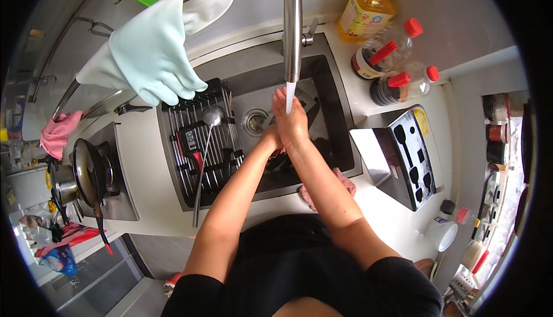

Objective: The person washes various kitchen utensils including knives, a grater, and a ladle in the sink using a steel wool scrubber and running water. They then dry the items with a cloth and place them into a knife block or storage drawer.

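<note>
Water runs from the metal faucet onto my right hand, whose fingers are stretched out over the sink. My left hand is against the lower side of the right one, near its heel. Most of its fingers are hidden, so whether it grips anything cannot be told. Beyond and under the hands, dark and grey utensils lie in the basin, partly covered. The drain shows just left of my hands.
A roll-up drying rack holds a ladle and a knife sharpener. Rubber gloves hang at upper left. Soap, sauce bottles and a knife block stand right. A pink cloth lies by the front edge.
</note>
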Available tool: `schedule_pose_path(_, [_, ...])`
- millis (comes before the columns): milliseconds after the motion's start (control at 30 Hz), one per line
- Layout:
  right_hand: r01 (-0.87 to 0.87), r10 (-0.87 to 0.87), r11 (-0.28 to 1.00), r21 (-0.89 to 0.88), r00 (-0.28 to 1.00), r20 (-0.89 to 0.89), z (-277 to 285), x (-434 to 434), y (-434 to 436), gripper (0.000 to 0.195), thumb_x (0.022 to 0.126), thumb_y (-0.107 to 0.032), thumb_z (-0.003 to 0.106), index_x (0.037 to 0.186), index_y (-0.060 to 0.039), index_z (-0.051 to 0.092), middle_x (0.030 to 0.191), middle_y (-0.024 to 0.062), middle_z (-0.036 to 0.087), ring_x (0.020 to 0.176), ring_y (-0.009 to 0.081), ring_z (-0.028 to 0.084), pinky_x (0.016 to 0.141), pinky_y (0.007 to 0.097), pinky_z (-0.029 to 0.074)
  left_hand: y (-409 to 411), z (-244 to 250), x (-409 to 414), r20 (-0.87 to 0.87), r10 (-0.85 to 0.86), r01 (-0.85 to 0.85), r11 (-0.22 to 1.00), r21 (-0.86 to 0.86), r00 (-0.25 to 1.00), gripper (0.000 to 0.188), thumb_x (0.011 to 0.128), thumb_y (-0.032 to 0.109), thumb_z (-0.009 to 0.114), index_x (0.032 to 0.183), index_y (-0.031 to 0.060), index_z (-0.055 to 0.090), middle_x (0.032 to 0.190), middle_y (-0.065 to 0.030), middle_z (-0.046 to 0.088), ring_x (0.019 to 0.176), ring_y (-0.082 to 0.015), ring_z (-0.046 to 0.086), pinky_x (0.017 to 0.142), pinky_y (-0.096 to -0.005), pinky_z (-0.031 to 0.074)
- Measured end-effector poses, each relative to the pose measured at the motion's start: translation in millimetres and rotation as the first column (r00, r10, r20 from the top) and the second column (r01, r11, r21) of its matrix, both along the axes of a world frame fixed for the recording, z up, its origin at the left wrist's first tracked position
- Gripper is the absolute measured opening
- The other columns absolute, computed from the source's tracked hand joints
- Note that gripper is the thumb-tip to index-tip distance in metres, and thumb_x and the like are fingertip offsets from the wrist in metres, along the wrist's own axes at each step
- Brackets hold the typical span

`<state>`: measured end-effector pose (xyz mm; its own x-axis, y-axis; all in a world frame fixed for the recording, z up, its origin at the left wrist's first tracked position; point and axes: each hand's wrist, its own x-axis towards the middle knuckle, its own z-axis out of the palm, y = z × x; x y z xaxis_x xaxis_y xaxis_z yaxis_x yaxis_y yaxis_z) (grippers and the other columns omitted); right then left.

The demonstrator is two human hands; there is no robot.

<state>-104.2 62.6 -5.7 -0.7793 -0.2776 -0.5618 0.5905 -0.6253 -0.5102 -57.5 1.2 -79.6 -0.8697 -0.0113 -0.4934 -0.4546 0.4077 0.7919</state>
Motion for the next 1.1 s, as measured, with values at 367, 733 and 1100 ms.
schedule_pose_path(367, [-0.107, 0.109, 0.993, -0.057, 0.993, 0.037, 35, -6, 6, 0.034, 0.095, 0.001, 0.042, 0.130, 0.0031, 0.042, 0.118, 0.0132, 0.054, 0.105, 0.0228, 0.059, 0.089, 0.0315, 0.050, 18, 52, -37, 0.380, 0.519, -0.643, 0.588, 0.491, 0.765, 0.025, 0.086, 0.027, 0.059, 0.080, 0.0027, 0.059, 0.066, -0.0087, 0.063, 0.052, -0.0164, 0.060, 0.046, -0.0298, 0.048])
schedule_pose_path(733, [-0.157, 0.193, 0.976, 0.151, 0.944, -0.268, 43, -9, 72, 0.039, 0.093, -0.003, 0.047, 0.131, 0.0010, 0.045, 0.133, 0.0149, 0.050, 0.122, 0.0240, 0.050, 0.102, 0.0324, 0.039, 8, 45, -8, 0.681, 0.306, -0.734, 0.104, 0.671, 0.666, 0.021, 0.088, 0.024, 0.060, 0.078, 0.0074, 0.053, 0.068, -0.0044, 0.055, 0.054, -0.0082, 0.053, 0.040, -0.0187, 0.044])
schedule_pose_path(1100, [-0.333, 0.444, 0.891, -0.308, 0.781, 0.440, -8, 21, 69, 0.064, 0.088, -0.067, 0.043, 0.107, -0.0079, 0.057, 0.106, 0.0122, 0.062, 0.099, 0.0288, 0.057, 0.089, 0.0464, 0.045, 28, 57, -10, 0.129, 0.179, -0.155, 0.972, -0.174, 0.975, 0.036, 0.086, 0.028, 0.052, 0.099, -0.0036, 0.064, 0.081, -0.0199, 0.067, 0.067, -0.0292, 0.065, 0.060, -0.0413, 0.051])
